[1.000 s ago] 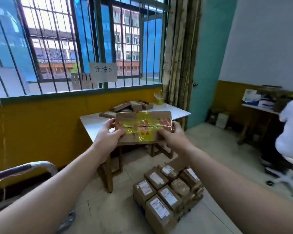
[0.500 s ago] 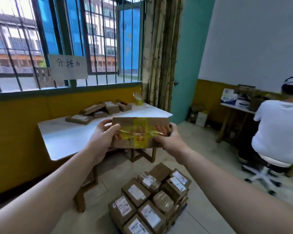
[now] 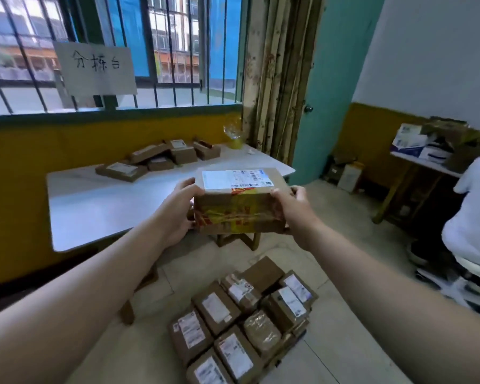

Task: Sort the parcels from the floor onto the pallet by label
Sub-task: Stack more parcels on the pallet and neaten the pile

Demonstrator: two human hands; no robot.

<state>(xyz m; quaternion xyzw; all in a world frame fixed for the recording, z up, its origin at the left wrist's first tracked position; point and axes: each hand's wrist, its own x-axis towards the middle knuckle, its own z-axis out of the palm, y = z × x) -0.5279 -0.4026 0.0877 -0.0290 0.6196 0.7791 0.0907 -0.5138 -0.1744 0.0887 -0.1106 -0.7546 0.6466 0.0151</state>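
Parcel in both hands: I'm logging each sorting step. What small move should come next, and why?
Probably hold the parcel level and read its white label: the left hand and right hand grip its ends, the label faces up, and it rests on nothing yet.

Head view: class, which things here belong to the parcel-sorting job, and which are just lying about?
Job:
- taped parcel, gripped by left hand and right hand
- its white label
- stacked parcels on the floor
- loose parcels on the white table

Lying about:
- yellow container at the table's far corner
- blue-and-white boxes on the side desk
- small carton by the door
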